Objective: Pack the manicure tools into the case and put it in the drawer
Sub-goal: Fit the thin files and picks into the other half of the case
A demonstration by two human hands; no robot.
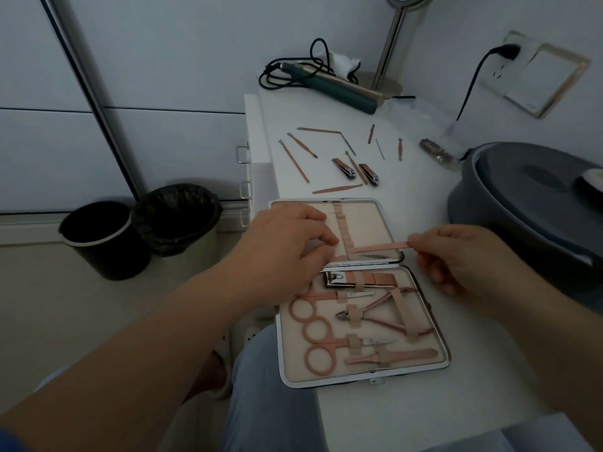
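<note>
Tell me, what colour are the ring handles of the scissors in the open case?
Pink ring handles, rose-gold in tone, seen in the head view.

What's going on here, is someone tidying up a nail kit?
Yes. A person is packing manicure tools into an open case. The right hand pinches a flat pink tool at one end, the left hand steadies the strap row. Clippers and several sticks lie loose on the table.

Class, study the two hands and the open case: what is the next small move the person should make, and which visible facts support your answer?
Probably slide the flat pink tool further left under the elastic strip. The right hand pinches its outer end, the left hand rests on the upper half of the case by the strip, and the tool lies across that strip, not yet fully seated.
</note>
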